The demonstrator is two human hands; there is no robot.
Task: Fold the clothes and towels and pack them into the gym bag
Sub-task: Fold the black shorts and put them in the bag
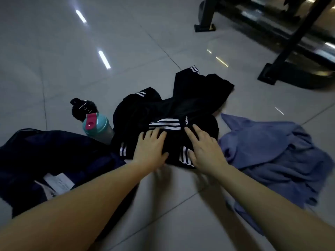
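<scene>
Left hand [150, 147] and right hand [204, 147] rest on the clothes pile [163, 109] — gym bag [45, 156] to its left, bottle [97, 127] behind the bag, towel [272, 151] just right

Black clothes [174, 113] with white stripes, blue towel [272, 151], navy gym bag [54, 156], teal bottle [98, 128] with pink cap

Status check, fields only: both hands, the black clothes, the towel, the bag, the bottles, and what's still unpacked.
left hand: flat on the black striped clothes, fingers straight
right hand: flat on the same clothes, beside the left
black striped clothes: bunched on the tiled floor
blue towel: crumpled on the floor, right of the clothes, untouched
gym bag: left of the clothes, looks open
teal bottle: between bag and clothes
black bottle: just behind the teal one
unpacked: clothes, towel
</scene>
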